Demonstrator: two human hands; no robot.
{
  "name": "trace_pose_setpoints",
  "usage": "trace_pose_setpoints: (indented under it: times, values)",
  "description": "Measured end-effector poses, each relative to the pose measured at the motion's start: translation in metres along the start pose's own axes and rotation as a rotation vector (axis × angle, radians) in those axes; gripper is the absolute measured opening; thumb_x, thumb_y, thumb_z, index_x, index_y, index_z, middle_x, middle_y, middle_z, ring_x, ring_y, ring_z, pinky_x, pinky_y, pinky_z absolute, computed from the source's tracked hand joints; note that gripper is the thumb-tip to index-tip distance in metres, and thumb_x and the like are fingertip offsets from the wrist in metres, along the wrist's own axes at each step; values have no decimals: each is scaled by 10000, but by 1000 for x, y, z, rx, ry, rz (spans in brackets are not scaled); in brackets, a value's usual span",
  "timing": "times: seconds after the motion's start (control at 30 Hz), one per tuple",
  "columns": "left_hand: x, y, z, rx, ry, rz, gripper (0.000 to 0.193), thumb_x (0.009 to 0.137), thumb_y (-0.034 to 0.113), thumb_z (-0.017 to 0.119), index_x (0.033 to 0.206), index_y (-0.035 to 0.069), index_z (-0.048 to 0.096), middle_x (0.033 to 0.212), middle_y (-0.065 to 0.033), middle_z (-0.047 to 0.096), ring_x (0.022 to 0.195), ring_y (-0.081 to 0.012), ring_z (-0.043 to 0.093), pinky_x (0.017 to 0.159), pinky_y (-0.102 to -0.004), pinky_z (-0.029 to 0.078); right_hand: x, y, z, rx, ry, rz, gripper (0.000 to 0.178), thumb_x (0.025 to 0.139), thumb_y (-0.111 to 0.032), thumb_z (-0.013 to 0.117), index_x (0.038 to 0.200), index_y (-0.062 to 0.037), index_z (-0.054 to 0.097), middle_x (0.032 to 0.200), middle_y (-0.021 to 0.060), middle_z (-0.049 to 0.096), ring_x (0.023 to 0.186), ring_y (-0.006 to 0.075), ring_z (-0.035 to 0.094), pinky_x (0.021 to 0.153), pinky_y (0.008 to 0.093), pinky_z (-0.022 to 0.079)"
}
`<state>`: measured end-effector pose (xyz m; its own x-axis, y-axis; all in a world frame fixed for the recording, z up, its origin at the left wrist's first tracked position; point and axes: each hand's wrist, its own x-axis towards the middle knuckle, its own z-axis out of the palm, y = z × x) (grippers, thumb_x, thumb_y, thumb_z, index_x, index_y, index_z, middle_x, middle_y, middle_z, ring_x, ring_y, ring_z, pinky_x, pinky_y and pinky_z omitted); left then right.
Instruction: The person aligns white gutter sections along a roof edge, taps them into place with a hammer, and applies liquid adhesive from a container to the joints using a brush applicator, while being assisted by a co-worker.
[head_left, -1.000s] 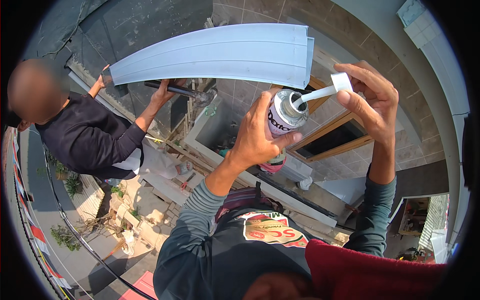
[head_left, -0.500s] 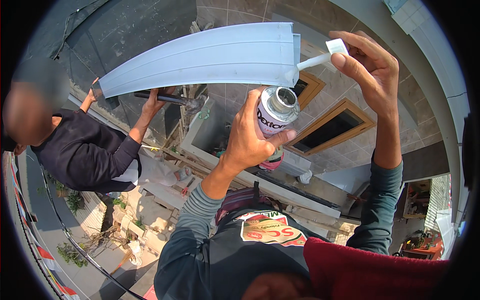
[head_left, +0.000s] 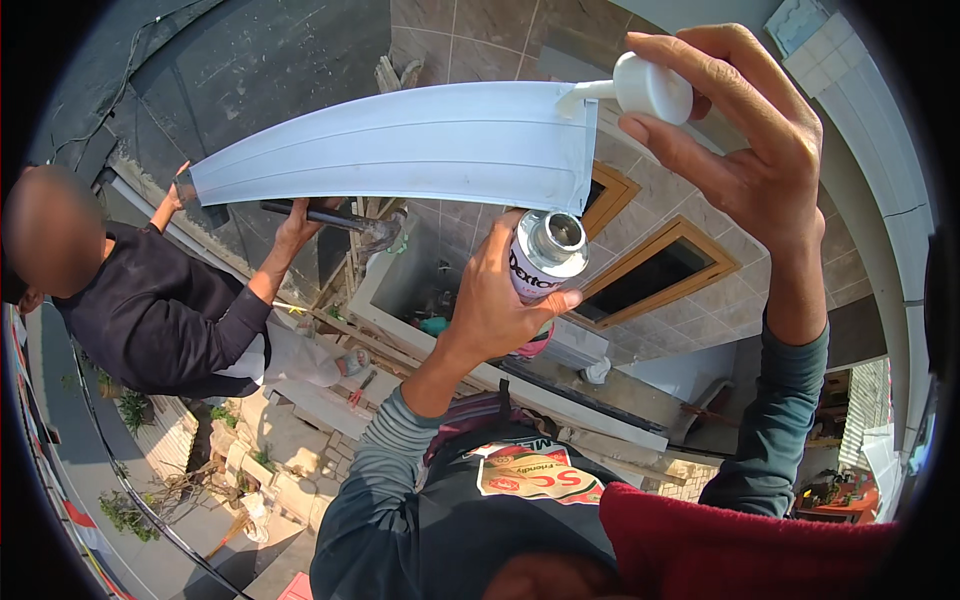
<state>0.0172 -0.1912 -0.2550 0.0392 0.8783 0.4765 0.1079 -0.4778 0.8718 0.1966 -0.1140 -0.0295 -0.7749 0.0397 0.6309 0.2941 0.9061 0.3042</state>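
My left hand (head_left: 480,318) is closed round a small round glue can (head_left: 547,258), whose narrow metal mouth is uncovered. In my right hand (head_left: 765,140), fingers and thumb grip a white brush cap (head_left: 652,88). Its brush touches the near-right end of a pale blue plastic gutter length (head_left: 400,145), close to the upper corner. Just below that end, the can sits near the gutter's lower edge. A co-worker (head_left: 150,300) on the left has one hand at the gutter's far end and the other on a dark-handled tool (head_left: 330,217) under it.
Behind the gutter is a tiled wall with wood-framed windows (head_left: 660,270). Below run a concrete ledge (head_left: 540,385) and rubble (head_left: 270,440). A dark roof surface (head_left: 290,50) lies at the upper left. Cables cross the lower left. A curved pale edge (head_left: 900,200) borders the right.
My right hand has moved up, bringing the brush from the gutter's lower end corner to its upper one. The gutter end and the can sit lower in view.
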Motion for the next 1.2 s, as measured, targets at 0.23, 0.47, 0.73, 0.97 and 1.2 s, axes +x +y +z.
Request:
trace_pose_setpoints:
  times: [0.23,0.47,0.73,0.97,1.2]
  values:
    - [-11,5,-1,-63,28,8,785,726,224,886,1343,14,449,1206,-212,603,1125,-382,619,979,-444,482,-11,-43,-8,-78,-173,-146,591,615,-161,896,1185,-103,752,955,107,620,750,185,646,570,287,567]
    - [-18,3,0,-54,3,-4,803,723,312,895,1328,11,460,1191,-213,619,1083,-384,637,944,-452,500,2,-24,-11,-84,-219,-44,611,598,-130,904,1189,-114,751,972,103,646,776,203,677,635,330,609]
    - [-21,3,-2,-21,50,-15,773,721,304,918,1286,3,484,1093,-132,668,1022,-230,661,935,-368,504,17,-22,-10,-273,-39,-166,542,686,-144,900,1205,-162,745,1035,110,662,868,239,708,726,350,647]
    - [-24,5,-8,68,92,27,769,729,268,910,1302,7,468,1101,-149,669,1029,-258,669,929,-391,513,-7,-50,-4,-205,-280,-301,612,603,-113,880,1192,-37,734,944,142,601,704,205,621,536,306,542]
    - [-29,0,-10,29,86,12,803,740,291,907,1332,1,449,1105,-140,669,1040,-241,661,932,-384,512,10,-47,-5,-16,-240,-135,597,603,-132,901,1175,-72,744,943,119,621,715,187,638,584,318,577]
